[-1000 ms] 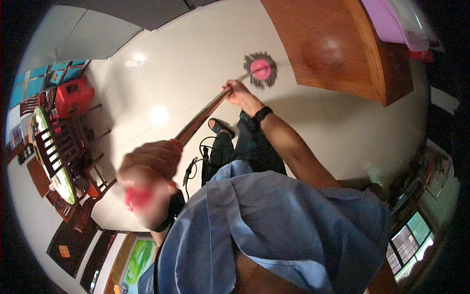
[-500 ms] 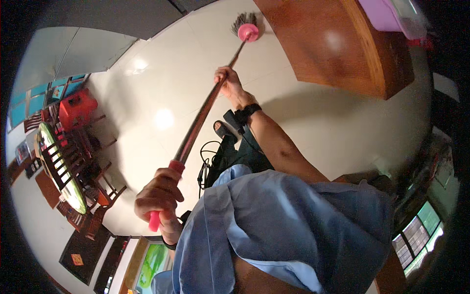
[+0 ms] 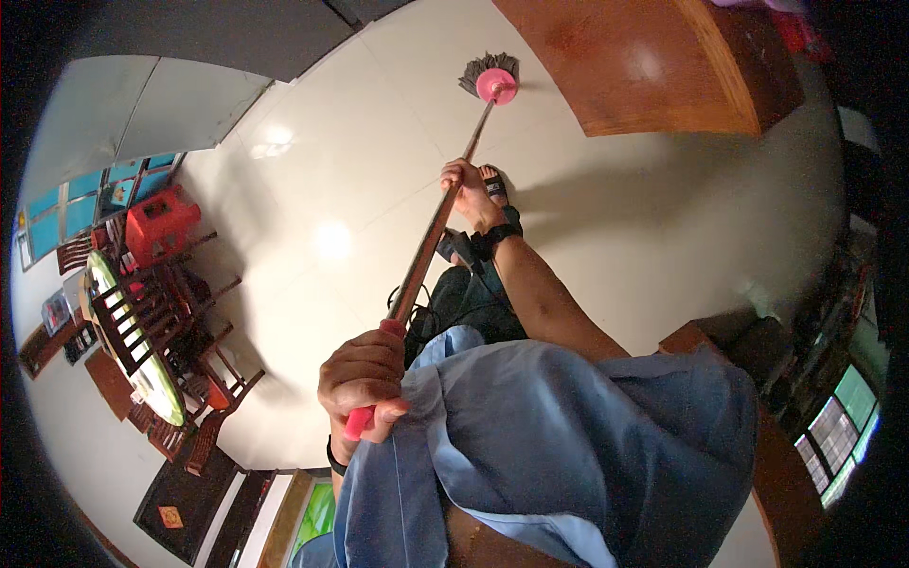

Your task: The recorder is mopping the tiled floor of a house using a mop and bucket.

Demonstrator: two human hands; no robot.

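I am holding a long metal mop pole (image 3: pixel 431 237) slanted away from me. My left hand (image 3: pixel 365 379) is closed round its pink grip near my blue shirt (image 3: pixel 559 426), with the pink end poking out below the fingers. Higher up, my right hand (image 3: pixel 466 189), with a black band at the wrist, has its fingers wrapped round the pole. The mop head (image 3: pixel 495 85), a pink disc with grey strands, rests on the pale tiled floor (image 3: pixel 312 161). My sandalled foot (image 3: pixel 494 185) shows just beyond the right hand, and black cables hang by my legs.
A wooden cabinet (image 3: pixel 644 66) stands at the upper right, near the mop head. Grey panelled units (image 3: pixel 170 104) line the upper left. At the left are wooden chairs (image 3: pixel 208 369), an oval table top (image 3: pixel 161 388) and a red plastic stool (image 3: pixel 161 222). A window (image 3: pixel 843 426) shows lower right.
The mop head slid away from me, then came slightly back and to the right in the last half second. My left hand moved rightward with the handle; my feet shifted.
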